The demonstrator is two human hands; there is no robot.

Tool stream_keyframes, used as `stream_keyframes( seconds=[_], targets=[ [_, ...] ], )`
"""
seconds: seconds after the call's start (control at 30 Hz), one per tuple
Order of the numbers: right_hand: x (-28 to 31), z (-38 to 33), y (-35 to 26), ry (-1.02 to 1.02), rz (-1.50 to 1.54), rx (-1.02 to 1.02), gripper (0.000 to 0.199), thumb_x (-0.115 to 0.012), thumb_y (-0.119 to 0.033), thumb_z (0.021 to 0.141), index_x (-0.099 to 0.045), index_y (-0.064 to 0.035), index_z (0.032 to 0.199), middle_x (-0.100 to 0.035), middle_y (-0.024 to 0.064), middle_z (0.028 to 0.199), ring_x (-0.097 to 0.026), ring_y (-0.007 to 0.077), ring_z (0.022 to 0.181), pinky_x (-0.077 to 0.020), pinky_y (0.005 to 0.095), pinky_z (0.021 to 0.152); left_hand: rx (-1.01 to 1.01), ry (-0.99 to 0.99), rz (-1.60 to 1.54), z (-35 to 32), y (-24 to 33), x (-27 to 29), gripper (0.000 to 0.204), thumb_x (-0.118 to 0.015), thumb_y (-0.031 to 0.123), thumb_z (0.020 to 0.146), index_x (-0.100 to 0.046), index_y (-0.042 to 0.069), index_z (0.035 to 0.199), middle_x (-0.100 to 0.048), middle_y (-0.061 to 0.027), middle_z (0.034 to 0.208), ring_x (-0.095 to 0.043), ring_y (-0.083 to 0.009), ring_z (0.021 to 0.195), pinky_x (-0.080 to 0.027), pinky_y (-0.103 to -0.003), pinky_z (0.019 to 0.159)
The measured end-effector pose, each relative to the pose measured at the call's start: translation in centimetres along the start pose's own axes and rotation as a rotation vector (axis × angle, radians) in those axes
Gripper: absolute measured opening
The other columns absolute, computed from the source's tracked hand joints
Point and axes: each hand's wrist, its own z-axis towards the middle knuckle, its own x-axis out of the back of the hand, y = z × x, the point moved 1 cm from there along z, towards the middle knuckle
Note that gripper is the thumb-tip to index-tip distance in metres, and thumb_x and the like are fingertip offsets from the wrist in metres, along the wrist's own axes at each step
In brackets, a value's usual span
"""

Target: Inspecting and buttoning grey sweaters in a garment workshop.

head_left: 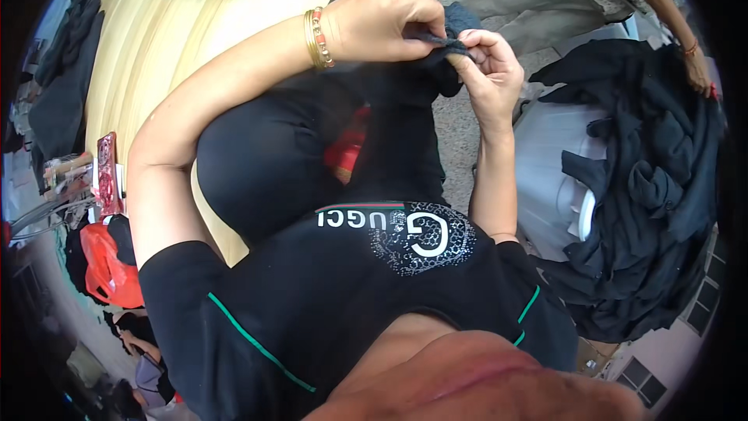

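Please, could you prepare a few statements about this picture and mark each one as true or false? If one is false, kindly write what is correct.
1. The left hand and the right hand both pinch the same dark cloth. True.
2. The bracelets are on the person's right wrist. False: they are on the left wrist.
3. A big heap of dark fabric is on the person's right. True.
4. The tabletop is dark green. False: it is pale, with a wood-like grain.
5. A co-worker's hand is beside the fabric heap. True.
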Motion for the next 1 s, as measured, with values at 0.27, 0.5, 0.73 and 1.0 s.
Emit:
stream_keyframes(
  seconds=[0.27,0.5,0.73,1.0],
  targets=[
    [-1.5,-0.2,1.1,-0.022,-0.221,0.063,0.018,-0.076,0.002,0.078,-0.068,-0.0032,0.092,-0.061,-0.0043,0.084,-0.047,-0.0013,0.061,-0.0347,0.0164,0.051,0.273,-0.069,-0.164,-0.1,-1.4,0.1,0.014,-0.074,0.007,0.085,-0.066,0.002,0.095,-0.067,-0.0004,0.084,-0.064,-0.0078,0.077,-0.051,-0.023,0.069],
    [-1.2,-2.9,-1.3,-0.643,-0.046,0.068,0.02,-0.076,0.002,0.071,-0.071,0.001,0.09,-0.068,0.0106,0.089,-0.065,0.02,0.079,-0.0483,0.0285,0.065,0.621,0.025,-0.304,-0.2,-8.9,-0.7,0.019,-0.067,0.016,0.093,-0.068,0.008,0.11,-0.067,0.0009,0.087,-0.061,-0.0084,0.081,-0.05,-0.025,0.069],
    [3.6,-4.5,-6.1,-0.475,0.108,0.153,0.017,-0.077,0.001,0.066,-0.071,0.0003,0.082,-0.068,0.0105,0.079,-0.066,0.0237,0.075,-0.0524,0.0334,0.066,0.415,-1.026,0.693,1.2,-10.8,-6.8,0.057,-0.066,0.008,0.076,-0.061,0.017,0.132,-0.071,-0.0119,0.115,-0.067,-0.0316,0.107,-0.055,-0.041,0.088],
    [14.2,-6.9,-10.3,0.062,0.388,0.372,0.015,-0.062,-0.017,0.083,-0.059,-0.0067,0.072,-0.055,0.009,0.068,-0.058,0.0227,0.059,-0.046,0.037,0.056,0.534,-0.002,0.544,4.5,-5.4,6.8,0.034,-0.061,0.025,0.085,-0.07,0.016,0.117,-0.072,-0.0132,0.107,-0.069,-0.0309,0.102,-0.054,-0.04,0.085]
  ],
)
